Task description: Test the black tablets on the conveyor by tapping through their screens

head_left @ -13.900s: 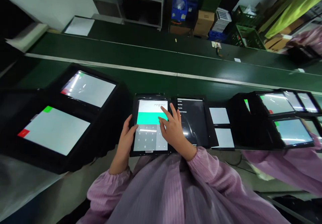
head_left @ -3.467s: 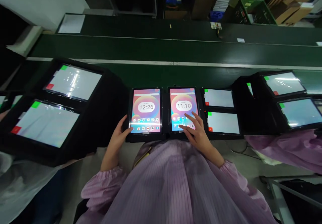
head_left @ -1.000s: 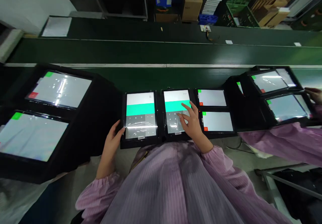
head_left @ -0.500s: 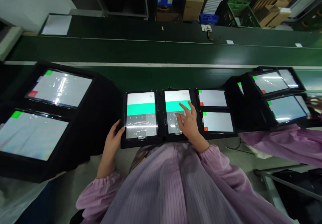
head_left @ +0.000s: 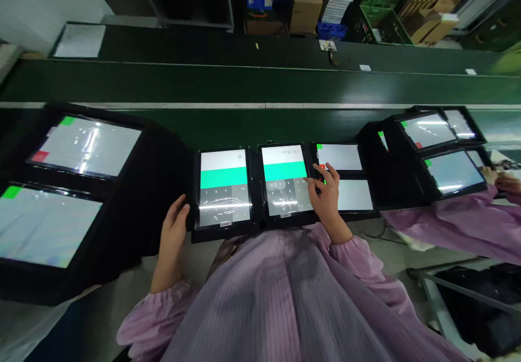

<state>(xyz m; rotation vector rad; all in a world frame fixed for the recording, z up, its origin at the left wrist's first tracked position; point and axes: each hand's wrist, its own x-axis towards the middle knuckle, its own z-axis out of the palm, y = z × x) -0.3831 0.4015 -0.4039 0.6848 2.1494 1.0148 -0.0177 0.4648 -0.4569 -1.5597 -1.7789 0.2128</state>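
Two upright touchscreens, side by side, show a calculator with a teal band. The left calculator screen (head_left: 223, 178) reads 0. On the right calculator screen (head_left: 284, 171) the display ends in 8,787, and pale round touch marks lie over its upper keys. My left hand (head_left: 174, 233) rests beside the left screen's black casing, thumb and fingers apart, holding nothing. Over the right screen's right edge hovers my right hand (head_left: 326, 195), empty, fingers spread; whether a fingertip touches the glass I cannot tell. It partly hides the paired screens (head_left: 355, 195) with green and red corners.
Larger black units with white screens (head_left: 91, 145) stand at the left. More screens (head_left: 453, 173) sit at the right, beside a co-worker's hands (head_left: 507, 182). Behind runs a green conveyor belt (head_left: 183, 86). Crates and a cardboard box (head_left: 306, 10) lie beyond it.
My right hand has moved right, from over the right calculator's keys to its edge. More digits show there. My left hand has shifted slightly left, off the left screen's edge.
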